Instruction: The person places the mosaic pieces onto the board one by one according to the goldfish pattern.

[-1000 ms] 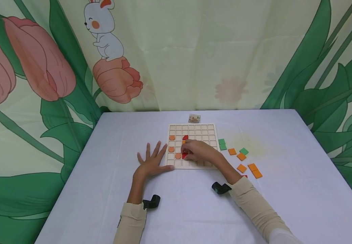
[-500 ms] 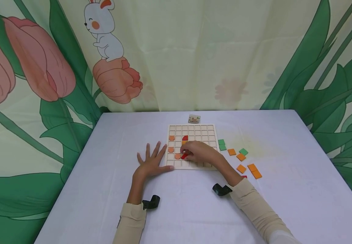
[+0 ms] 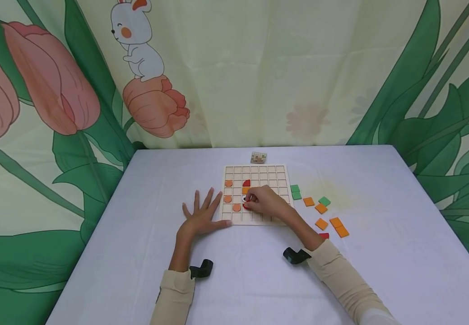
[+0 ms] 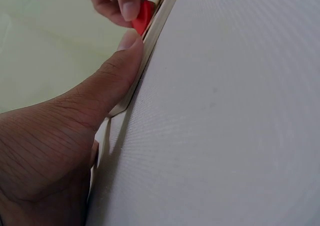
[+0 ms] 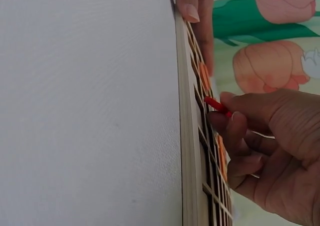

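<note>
A wooden grid board point(image 3: 254, 224) lies on the white-covered table. My right hand point(image 3: 268, 201) pinches a small red piece point(image 5: 217, 105) between thumb and fingertips, tilted, close over the lower left of the grid. The red piece point(image 4: 144, 17) also shows in the left wrist view. My left hand point(image 3: 201, 221) rests with spread fingers at the board's left edge, its thumb point(image 4: 131, 39) against the near corner. On the grid sit several orange discs point(image 3: 236, 207), a red rounded piece point(image 3: 247, 183) and an orange square point(image 3: 246, 191). A white piece with a dark spot point(image 3: 244, 199) is partly hidden by my right fingers.
Right of the board lie green tiles point(image 3: 296, 192), several orange tiles point(image 3: 321, 224) and a red piece point(image 3: 324, 235) near the right wrist. A small patterned packet point(image 3: 258, 157) sits behind the board. A printed curtain point(image 3: 250, 90) hangs behind the table.
My right hand has shifted slightly to the right, and the red piece has tilted in its fingers. A white piece with a dark spot now shows beside the fingertips. The left hand stays put.
</note>
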`<state>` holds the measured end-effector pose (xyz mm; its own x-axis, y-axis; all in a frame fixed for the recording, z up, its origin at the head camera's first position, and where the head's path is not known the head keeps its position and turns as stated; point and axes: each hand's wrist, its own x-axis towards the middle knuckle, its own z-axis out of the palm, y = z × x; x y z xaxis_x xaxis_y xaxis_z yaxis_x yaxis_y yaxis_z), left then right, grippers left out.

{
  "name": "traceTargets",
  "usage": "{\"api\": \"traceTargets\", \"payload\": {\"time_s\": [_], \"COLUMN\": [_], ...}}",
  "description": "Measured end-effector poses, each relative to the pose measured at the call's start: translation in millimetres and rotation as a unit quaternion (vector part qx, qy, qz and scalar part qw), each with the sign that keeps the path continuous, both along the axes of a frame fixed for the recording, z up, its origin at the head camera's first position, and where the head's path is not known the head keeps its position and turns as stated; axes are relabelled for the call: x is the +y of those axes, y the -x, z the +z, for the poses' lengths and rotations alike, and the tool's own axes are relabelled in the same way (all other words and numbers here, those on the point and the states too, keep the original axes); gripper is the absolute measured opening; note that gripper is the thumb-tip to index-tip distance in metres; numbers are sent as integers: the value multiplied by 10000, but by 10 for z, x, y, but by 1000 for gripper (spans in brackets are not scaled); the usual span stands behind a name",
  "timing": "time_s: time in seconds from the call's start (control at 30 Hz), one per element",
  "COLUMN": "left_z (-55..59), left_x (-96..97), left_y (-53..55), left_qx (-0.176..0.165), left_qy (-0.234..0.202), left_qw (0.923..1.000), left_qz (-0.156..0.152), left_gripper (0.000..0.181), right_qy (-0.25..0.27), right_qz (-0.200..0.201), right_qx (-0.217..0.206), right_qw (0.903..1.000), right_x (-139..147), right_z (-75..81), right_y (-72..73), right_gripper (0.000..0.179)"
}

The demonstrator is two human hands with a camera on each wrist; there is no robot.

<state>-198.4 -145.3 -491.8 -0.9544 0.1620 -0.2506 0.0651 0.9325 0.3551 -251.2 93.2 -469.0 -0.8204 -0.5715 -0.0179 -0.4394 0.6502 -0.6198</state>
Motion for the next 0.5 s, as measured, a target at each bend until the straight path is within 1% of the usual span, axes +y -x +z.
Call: {"api": "traceTargets", "payload": {"time_s": [0.1,0.27,0.37,0.5], "left_z": [-11,-8,10,23], "left_x": [-2,-3,4,9], "left_y": [4,3,-3,-7], "left_qx": [4,13,6,13], "left_qy": [14,58,41,32], "left_qw": [10000,10000,10000,10000], "left_qz": [-2,7,14,9], "left_gripper": [102,102,101,101], "right_qy": [-14,-182,-258,-293], "right_qz": [-111,-55,25,61], "right_qx": [-74,-303,-314,-214], "right_qw": [9999,9994,9992,9993], "right_x": [-13,-9,2,6], "right_z": [5,29,42,34], "right_y": [-12,-35,-44,-50], "right_gripper": [13,21,24,23]}}
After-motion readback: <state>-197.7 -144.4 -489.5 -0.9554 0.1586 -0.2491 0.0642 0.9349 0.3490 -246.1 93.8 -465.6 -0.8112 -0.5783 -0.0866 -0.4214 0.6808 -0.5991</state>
